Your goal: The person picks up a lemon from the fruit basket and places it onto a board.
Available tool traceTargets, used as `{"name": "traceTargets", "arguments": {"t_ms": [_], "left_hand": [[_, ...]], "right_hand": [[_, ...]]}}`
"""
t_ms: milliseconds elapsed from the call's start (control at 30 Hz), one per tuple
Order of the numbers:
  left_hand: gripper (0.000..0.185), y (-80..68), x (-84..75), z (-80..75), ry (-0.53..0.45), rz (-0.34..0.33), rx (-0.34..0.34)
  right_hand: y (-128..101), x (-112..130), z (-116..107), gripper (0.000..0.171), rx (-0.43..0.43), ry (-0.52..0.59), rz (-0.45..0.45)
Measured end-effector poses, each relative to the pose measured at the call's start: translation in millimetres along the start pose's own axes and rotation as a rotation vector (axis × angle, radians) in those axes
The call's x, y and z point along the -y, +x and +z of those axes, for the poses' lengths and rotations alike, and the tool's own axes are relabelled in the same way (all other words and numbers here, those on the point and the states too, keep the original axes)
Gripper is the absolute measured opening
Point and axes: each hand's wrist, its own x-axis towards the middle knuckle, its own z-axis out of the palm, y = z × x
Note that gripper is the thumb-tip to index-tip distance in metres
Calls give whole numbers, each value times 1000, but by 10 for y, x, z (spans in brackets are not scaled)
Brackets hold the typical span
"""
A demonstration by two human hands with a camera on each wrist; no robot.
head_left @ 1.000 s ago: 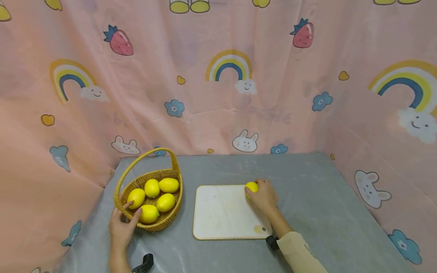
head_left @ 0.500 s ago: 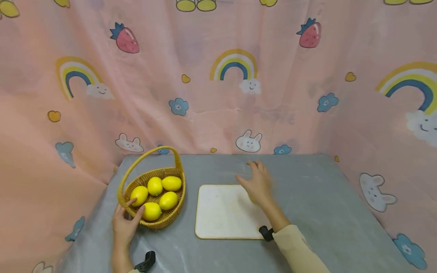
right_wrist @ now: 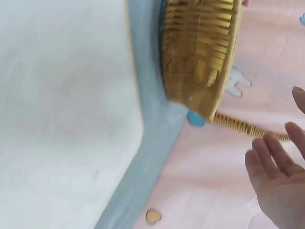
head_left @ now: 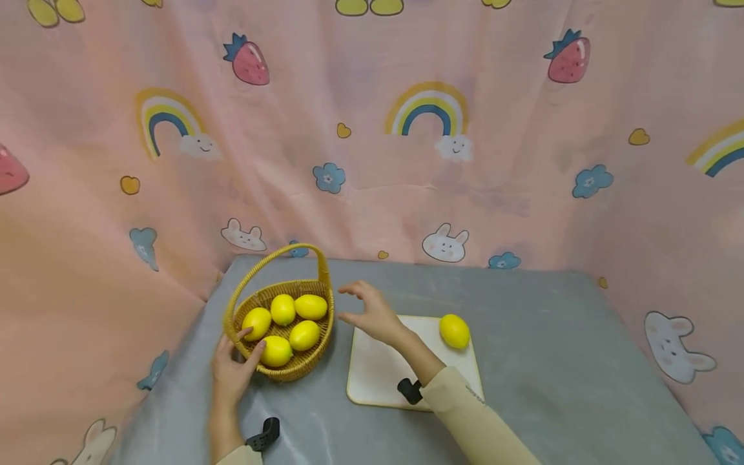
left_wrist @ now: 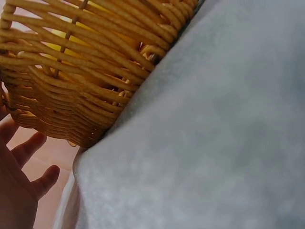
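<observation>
Nearest, beige sleeves (head_left: pixel 479 420) came up from the lower edge, with a black device (head_left: pixel 264 434) at the left wrist and a second black device (head_left: pixel 410 391) at the right. Just past the left cuff, the left hand (head_left: pixel 234 371) held the near left rim of a wicker basket (head_left: pixel 293 371), its thumb and a finger reaching over the edge beside the lemons. The basket stood on a grey table (head_left: pixel 540 361), its handle arching above five yellow lemons (head_left: pixel 305 336). To its right lay a white board (head_left: pixel 378 371), partly hidden by the right forearm. Over the board's far left corner, the right hand (head_left: pixel 374 316) hung empty, thumb and fingers wide apart, near the basket. A single lemon (head_left: pixel 454 331) sat at the board's far right corner. Behind everything hung a pink cloth (head_left: pixel 383 213) printed with rainbows, rabbits and strawberries.
</observation>
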Motion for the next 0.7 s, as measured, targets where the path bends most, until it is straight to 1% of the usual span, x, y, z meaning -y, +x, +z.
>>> {"name": "traceTargets", "arguments": {"t_ms": [100,167,267,333,367,533,600,700], "left_hand": [[40,11,9,36,-10,23,1],[40,13,20,58,-13,29,1],[40,16,21,75,-15,36,-1],[40,22,18,76,-17,41,-3],[40,25,15,74,-16,45,-4],[39,37,36,57,-11,57,-12],[38,36,44,44,-9,57,-16],[37,36,53,9,-14,48,-20]], "right_hand": [[108,74,114,37,107,52,-21],[169,113,173,34,157,81,-33],[241,144,257,31,197,100,-40],[279,162,309,31,208,105,-24],[296,168,338,32,212,101,-13],[367,225,477,35,259,-2,21],[390,255,546,35,301,-27,3],[431,334,667,36,385,-21,-51]]}}
